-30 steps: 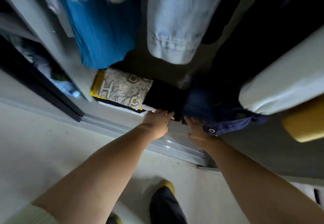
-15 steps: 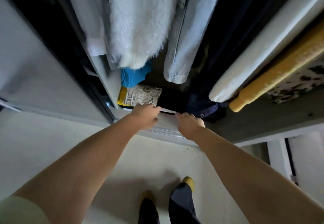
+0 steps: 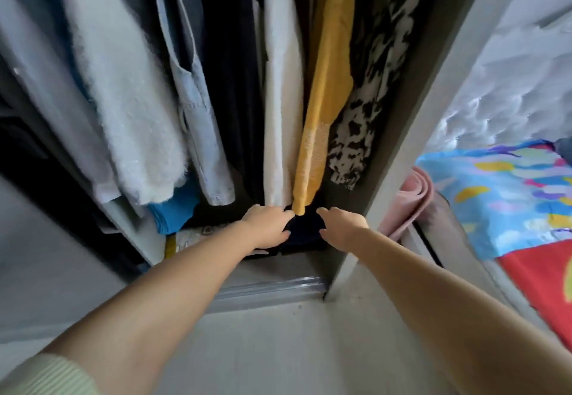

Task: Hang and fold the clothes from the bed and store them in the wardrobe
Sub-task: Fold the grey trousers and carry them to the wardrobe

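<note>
Risk first: folded dark navy garment (image 3: 305,232) could slump or unfold if pushed unevenly; could also snag the hem of the hanging yellow garment (image 3: 325,110) dangling just above it and drag that askew; likely cause, one hand pressing harder than the other. Left hand (image 3: 267,224) on the garment's left side, right hand (image 3: 342,224) on its right side; fingers (image 3: 325,212) of both loosely extended toward the cloth, seemingly touching its edges rather than clamped round it, though actual contact hard to confirm in the shadow. Located on the wardrobe floor (image 3: 278,266), under the hanging clothes, beside a folded printed item (image 3: 198,235) to the left. Appears as a compact, very dark, soft bundle; folds and detail lost in gloom. Further clothes visible on the bed (image 3: 510,202) at right, so storing judged unfinished.
</note>
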Demonstrator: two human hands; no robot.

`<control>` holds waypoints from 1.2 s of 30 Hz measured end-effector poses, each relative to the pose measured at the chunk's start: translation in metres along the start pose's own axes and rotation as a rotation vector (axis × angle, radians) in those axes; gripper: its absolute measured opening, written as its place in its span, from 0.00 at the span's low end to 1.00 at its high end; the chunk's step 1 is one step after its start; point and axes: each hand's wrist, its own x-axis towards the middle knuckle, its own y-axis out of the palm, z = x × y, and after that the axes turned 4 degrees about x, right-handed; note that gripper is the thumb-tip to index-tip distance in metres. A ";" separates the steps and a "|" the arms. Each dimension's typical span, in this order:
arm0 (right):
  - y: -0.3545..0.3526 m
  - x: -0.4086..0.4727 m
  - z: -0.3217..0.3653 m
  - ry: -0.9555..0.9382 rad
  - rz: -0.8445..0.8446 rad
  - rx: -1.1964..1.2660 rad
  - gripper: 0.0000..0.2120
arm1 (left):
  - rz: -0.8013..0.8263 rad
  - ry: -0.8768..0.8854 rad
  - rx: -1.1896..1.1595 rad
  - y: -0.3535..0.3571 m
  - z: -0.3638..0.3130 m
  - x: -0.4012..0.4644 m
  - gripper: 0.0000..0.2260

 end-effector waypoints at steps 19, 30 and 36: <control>0.077 -0.447 -0.467 0.892 -0.101 0.104 0.16 | -0.124 0.780 0.190 -0.134 -0.605 0.115 0.25; 0.139 -0.598 -0.571 1.294 -0.049 0.245 0.12 | -0.051 1.144 0.300 -0.125 -0.842 0.150 0.24; 0.140 -0.658 -0.644 1.508 -0.226 0.419 0.14 | -0.089 1.258 0.316 -0.163 -0.966 0.189 0.23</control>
